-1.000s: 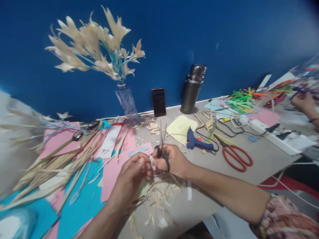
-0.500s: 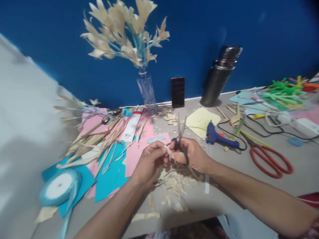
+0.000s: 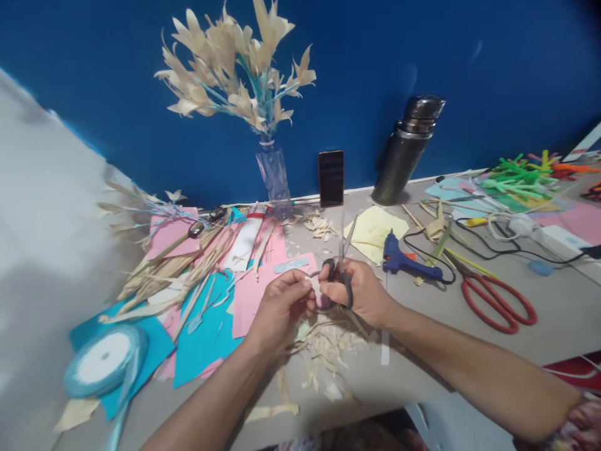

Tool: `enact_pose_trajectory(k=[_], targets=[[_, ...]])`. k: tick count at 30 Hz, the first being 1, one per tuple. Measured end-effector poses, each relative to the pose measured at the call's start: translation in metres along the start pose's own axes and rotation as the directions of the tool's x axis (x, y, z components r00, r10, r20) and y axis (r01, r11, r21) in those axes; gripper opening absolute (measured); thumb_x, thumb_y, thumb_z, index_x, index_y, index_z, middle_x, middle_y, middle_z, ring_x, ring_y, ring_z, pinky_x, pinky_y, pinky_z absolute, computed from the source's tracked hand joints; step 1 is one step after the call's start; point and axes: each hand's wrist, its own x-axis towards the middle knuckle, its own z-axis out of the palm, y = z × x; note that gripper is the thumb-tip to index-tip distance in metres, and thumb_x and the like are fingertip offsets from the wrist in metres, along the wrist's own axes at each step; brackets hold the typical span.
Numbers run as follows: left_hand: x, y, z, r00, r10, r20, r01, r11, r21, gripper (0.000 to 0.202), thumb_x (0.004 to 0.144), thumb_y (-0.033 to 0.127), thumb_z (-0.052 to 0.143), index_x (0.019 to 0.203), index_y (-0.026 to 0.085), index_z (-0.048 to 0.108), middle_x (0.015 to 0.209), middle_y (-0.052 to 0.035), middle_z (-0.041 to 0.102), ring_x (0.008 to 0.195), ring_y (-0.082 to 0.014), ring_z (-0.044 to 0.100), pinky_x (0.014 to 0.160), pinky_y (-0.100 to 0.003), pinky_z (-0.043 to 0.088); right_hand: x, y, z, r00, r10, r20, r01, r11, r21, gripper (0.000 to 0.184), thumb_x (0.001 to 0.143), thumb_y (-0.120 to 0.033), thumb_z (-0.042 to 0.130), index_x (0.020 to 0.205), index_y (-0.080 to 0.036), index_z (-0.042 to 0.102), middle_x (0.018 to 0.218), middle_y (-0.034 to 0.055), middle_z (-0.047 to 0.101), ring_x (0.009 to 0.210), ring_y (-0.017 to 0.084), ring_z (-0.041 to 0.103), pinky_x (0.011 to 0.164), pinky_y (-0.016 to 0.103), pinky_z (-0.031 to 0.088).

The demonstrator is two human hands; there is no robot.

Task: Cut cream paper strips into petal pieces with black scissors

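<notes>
Near the scissors (image 3: 342, 266) lies a glue gun (image 3: 392, 255).

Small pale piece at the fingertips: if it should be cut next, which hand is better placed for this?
Probably the right hand: it holds the black-handled scissors, open, though pointing forward, while the left hand pinches the small pale piece.
</notes>
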Motion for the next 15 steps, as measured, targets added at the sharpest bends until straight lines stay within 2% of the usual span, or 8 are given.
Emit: enact_pose_trajectory(k=[3, 6, 11, 15], targets=[[0.0, 0.002, 0.0, 1.0, 0.021, -0.001, -0.021, 1.0, -0.001, 0.022, 0.068, 0.026, 0.077, 0.071, 0.015, 0.058, 0.059, 0.0013, 0.06, 0.053, -0.0092, 0.056, 0.054, -0.02, 0.045, -0.001, -0.002, -0.001, 1.0, -0.023, 0.013, 0.024, 0.995, -0.093, 0.03, 0.066, -0.032, 0.083, 0.082, -0.017, 0.063, 0.066, -0.001, 0.065, 0.058, 0.014, 0.062, 0.059, 0.026, 0.05], [0.001, 0.007, -0.005, 0.999, 0.049, -0.006, -0.049, 0.999, -0.013, 0.021, 0.068, 0.025, 0.077, 0.071, 0.015, 0.059, 0.062, -0.0006, 0.064, 0.056, -0.0109, 0.059, 0.057, -0.022, 0.048, -0.001, -0.006, -0.004, 0.993, -0.028, 0.113, 0.052, 0.977, -0.206, 0.033, 0.072, -0.045, 0.078, 0.08, -0.015, 0.065, 0.067, 0.0013, 0.064, 0.06, 0.013, 0.058, 0.057, 0.024, 0.045], [0.002, 0.019, -0.012, 0.99, 0.138, -0.038, -0.138, 0.99, -0.01, 0.019, 0.07, 0.024, 0.075, 0.068, 0.015, 0.058, 0.059, -0.0004, 0.063, 0.052, -0.0114, 0.058, 0.054, -0.022, 0.048, -0.002, -0.007, -0.01, 0.942, 0.073, 0.327, 0.057, 0.926, -0.373, 0.054, 0.077, -0.068, 0.064, 0.078, -0.013, 0.067, 0.069, 0.0048, 0.065, 0.059, 0.013, 0.054, 0.052, 0.023, 0.037], [0.001, 0.024, -0.014, 0.977, 0.203, -0.071, -0.201, 0.979, 0.028, 0.018, 0.07, 0.024, 0.073, 0.067, 0.015, 0.057, 0.055, 0.0017, 0.059, 0.049, -0.0104, 0.056, 0.052, -0.022, 0.046, -0.002, -0.002, -0.01, 0.915, 0.132, 0.381, 0.031, 0.919, -0.394, 0.063, 0.077, -0.075, 0.058, 0.075, -0.012, 0.067, 0.063, 0.0055, 0.063, 0.054, 0.012, 0.049, 0.05, 0.024, 0.032]])
